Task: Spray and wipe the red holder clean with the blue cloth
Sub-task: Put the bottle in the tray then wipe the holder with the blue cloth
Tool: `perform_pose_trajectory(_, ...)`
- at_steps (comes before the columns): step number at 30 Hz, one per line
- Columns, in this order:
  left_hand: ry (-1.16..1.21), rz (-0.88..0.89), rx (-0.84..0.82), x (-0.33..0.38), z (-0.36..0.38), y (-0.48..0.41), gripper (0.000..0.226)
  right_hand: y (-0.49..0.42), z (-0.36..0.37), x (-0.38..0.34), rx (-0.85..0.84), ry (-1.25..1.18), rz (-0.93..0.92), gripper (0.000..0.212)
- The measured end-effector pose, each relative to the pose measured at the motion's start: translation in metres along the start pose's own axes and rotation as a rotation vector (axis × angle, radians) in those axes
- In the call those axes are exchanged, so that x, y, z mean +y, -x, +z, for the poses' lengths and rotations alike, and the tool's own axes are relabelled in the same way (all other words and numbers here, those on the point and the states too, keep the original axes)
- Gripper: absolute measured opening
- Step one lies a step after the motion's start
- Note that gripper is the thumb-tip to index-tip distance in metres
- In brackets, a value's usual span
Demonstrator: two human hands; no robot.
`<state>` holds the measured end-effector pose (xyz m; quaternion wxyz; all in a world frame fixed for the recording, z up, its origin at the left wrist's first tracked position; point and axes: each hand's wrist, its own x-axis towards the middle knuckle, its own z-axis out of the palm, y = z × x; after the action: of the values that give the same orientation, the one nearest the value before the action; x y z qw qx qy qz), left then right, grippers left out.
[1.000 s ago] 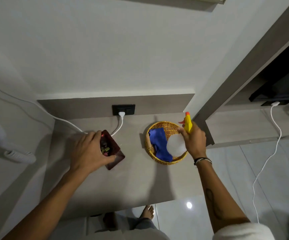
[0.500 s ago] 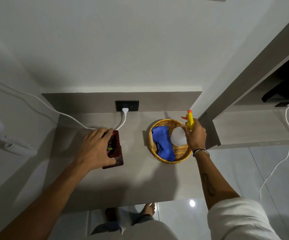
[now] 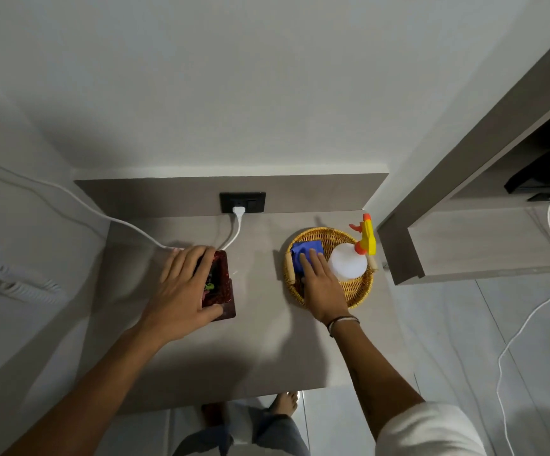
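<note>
A person's left hand (image 3: 186, 287) lies spread over a dark red, rectangular holder (image 3: 221, 284) on a grey-beige countertop (image 3: 267, 350), fingers draped across its far end and thumb against its near edge, apparently steadying it for cleaning; whether the fingers actually clamp it cannot be told. Small dark and green items sit inside the holder, just beyond the palm.

The right hand (image 3: 321, 287) reaches into a round woven wicker basket (image 3: 361, 296), its fingers extended and resting on a folded blue cloth (image 3: 303, 251) at the basket's far left. The hand is flat on the cloth and has not closed around it, which suggests the cloth is about to be gathered for wiping.

Just beside that hand, on its outer side, a white translucent spray bottle with a yellow and orange trigger head (image 3: 349, 264) lies tilted in the basket, the nozzle overhanging the rim. Nobody is holding it.

Beyond the left hand's fingertips, a white cable (image 3: 234, 235) runs from a black wall socket (image 3: 242, 202) down to the countertop and passes close to the holder's far end, where it could snag during wiping. A grey shelf unit (image 3: 398, 255) stands close beside the basket, crowding the bottle's side.
</note>
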<state>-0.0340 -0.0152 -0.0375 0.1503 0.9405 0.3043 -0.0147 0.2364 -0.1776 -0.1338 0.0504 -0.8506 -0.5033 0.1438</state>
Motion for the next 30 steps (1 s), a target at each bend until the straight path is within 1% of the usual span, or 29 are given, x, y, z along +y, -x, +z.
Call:
perform_pose_trajectory(2,-0.026,0.036,0.009,-0.003,0.005,0.000,0.107,-0.015,0.002,0.003,-0.099,0.076,0.010,0.069)
perform_pose_trajectory(7,-0.120,0.063,0.011,-0.006,0.012,0.000,0.107,-0.039,0.017,0.008,-0.215,0.193,0.008,0.076)
perform_pose_trajectory(11,-0.111,0.075,0.055,-0.009,0.018,-0.001,0.111,-0.044,0.027,0.009,-0.190,0.167,0.048,0.075)
perform_pose_trajectory(15,-0.138,0.085,0.064,-0.013,0.023,-0.002,0.118,-0.045,0.035,0.005,-0.171,0.180,0.073,0.073)
perform_pose_trajectory(19,-0.178,0.121,0.069,-0.017,0.025,-0.004,0.112,-0.042,0.026,0.010,-0.119,0.114,0.082,0.070)
perform_pose_trajectory(21,-0.182,0.143,0.067,-0.018,0.024,-0.003,0.106,-0.033,0.018,0.010,-0.062,0.072,0.092,0.066)
perform_pose_trajectory(23,-0.164,0.170,0.059,-0.021,0.023,0.000,0.100,-0.019,0.012,0.007,0.032,0.031,0.127,0.067)
perform_pose_trajectory(25,-0.144,0.196,0.041,-0.027,0.019,0.005,0.092,0.000,0.007,0.000,0.164,-0.011,0.167,0.074)
perform_pose_trajectory(28,-0.120,0.190,0.013,-0.042,0.012,0.014,0.089,0.036,0.005,-0.018,0.432,-0.126,0.186,0.085)
perform_pose_trajectory(30,-0.096,0.172,0.003,-0.050,0.007,0.019,0.089,0.059,0.009,-0.039,0.517,-0.211,0.146,0.088)
